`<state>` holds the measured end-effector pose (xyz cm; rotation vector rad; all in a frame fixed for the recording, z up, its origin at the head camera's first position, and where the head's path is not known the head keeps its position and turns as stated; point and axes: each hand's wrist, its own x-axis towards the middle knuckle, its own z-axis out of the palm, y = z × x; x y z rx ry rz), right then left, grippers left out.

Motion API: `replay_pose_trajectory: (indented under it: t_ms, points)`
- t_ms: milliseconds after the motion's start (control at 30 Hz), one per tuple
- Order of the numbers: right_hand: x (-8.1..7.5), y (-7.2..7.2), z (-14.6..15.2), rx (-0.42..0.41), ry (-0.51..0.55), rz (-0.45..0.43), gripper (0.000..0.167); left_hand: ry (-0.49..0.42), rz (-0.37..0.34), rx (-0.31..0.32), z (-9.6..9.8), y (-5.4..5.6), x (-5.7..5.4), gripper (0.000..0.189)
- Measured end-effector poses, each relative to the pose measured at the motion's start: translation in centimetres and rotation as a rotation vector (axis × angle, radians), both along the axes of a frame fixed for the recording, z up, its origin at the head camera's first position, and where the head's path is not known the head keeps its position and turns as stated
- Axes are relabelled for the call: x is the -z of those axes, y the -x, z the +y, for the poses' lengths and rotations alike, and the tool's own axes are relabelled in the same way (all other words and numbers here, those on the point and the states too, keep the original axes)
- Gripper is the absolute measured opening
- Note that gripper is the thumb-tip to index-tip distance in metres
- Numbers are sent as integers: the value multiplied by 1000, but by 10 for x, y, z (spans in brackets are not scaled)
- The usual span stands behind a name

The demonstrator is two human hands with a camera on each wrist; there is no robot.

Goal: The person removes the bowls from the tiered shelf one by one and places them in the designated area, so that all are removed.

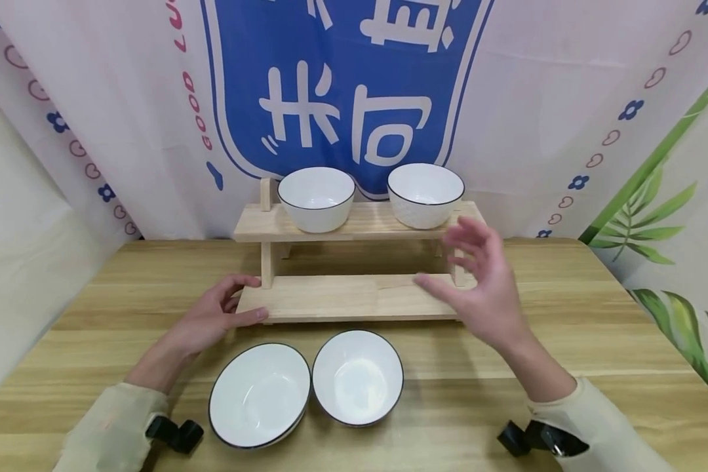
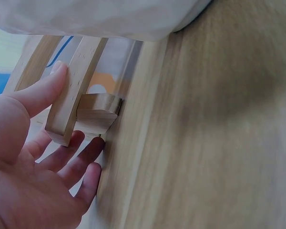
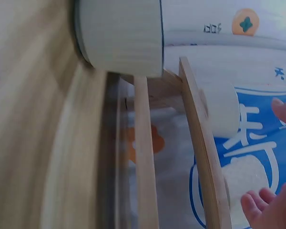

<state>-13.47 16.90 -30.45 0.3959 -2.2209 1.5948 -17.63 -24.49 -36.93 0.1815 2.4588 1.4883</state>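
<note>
A two-tier wooden rack (image 1: 360, 298) stands on the table. My left hand (image 1: 215, 314) holds the left end of its lower board (image 2: 76, 90), thumb on top and fingers bent below the edge. My right hand (image 1: 486, 288), blurred, hovers by the rack's right end with fingers spread and slightly bent, holding nothing. Two white bowls with dark rims, a left one (image 1: 316, 213) and a right one (image 1: 426, 210), sit on the upper board. In front of the rack, one bowl (image 1: 262, 396) rests slightly tilted beside another bowl (image 1: 358, 379).
The wood-grain table (image 1: 566, 314) spreads out to both sides of the rack. Behind it hangs a white curtain (image 1: 519, 118) with a blue printed panel. A leaf-patterned cloth (image 1: 661, 216) hangs at the right.
</note>
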Motion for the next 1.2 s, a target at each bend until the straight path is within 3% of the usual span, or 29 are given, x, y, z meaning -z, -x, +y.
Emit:
replay_pose_trajectory:
  t_ms: [167, 300, 733, 1200]
  points:
    - [-11, 18, 1, 166, 89, -25, 98, 1, 6, 3, 0, 0, 0, 71]
    - [-17, 35, -2, 228, 83, -79, 112, 5, 12, 2, -1, 0, 1, 71]
    - [-25, 79, -15, 264, 39, -163, 132, -3, -3, 0, 0, -1, 0, 72]
    - [-26, 99, -20, 277, 9, -224, 137, 5, 7, -2, -2, 0, 2, 70]
